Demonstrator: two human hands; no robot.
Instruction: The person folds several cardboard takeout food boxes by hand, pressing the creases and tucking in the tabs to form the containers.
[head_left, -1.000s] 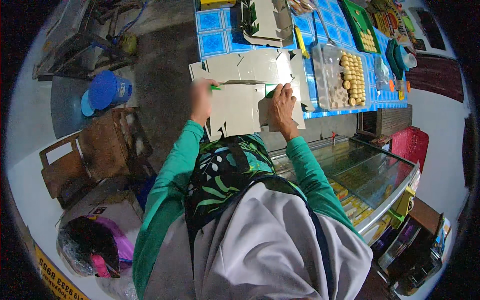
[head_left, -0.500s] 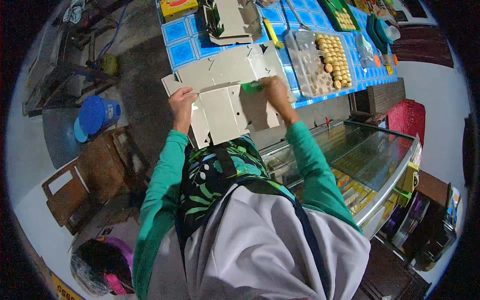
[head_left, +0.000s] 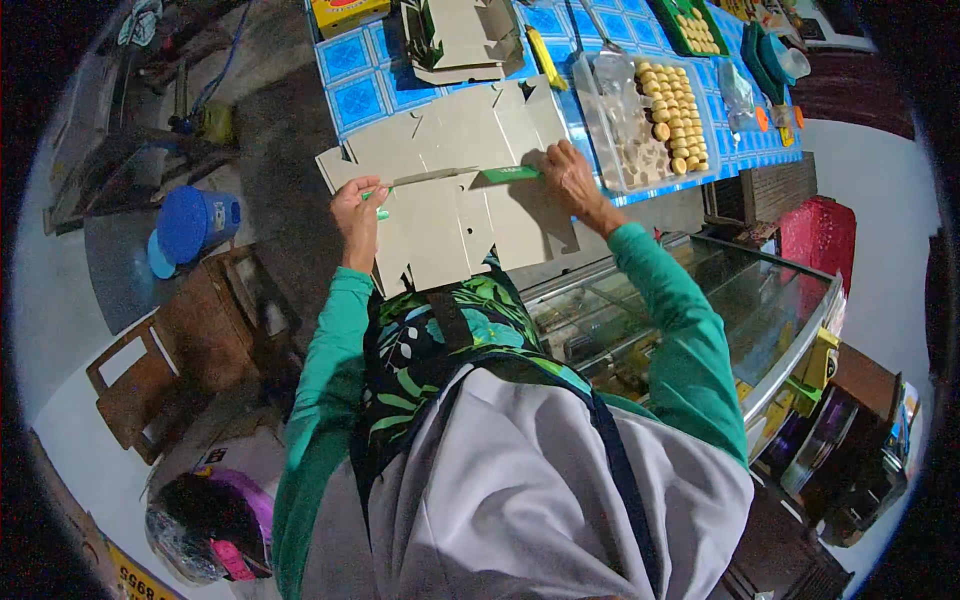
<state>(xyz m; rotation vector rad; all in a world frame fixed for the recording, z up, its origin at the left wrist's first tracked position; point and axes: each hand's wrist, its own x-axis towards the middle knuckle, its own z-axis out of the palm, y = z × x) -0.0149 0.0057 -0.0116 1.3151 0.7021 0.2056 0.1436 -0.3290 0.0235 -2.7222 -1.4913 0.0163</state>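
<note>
Left hand (head_left: 357, 212) and right hand (head_left: 576, 185) are both at one carton (head_left: 425, 235), a pale card sheet with creases and slots. The left hand is nearly closed: thumb and fingers pinch the carton at its far left corner, where small bits of green show. The right hand is bent, its fingertips close together at the right end of a raised green flap (head_left: 510, 175); it has hold there, but how firmly I cannot tell. The carton is before the apron (head_left: 440, 335) — its far side overlaps a second sheet (head_left: 450, 125), which lies spread on the near edge of the table (head_left: 360, 100).

Behind this sheet is a partly folded box (head_left: 460, 40), and to the right of that box lies a yellow tool (head_left: 545, 60). Near the sheet, on the right, stands a clear tub (head_left: 600, 150) — round pastries (head_left: 675, 110) fill its right part in rows. Farther back is a green tray (head_left: 664, 24), with small pale pieces in it.
</note>
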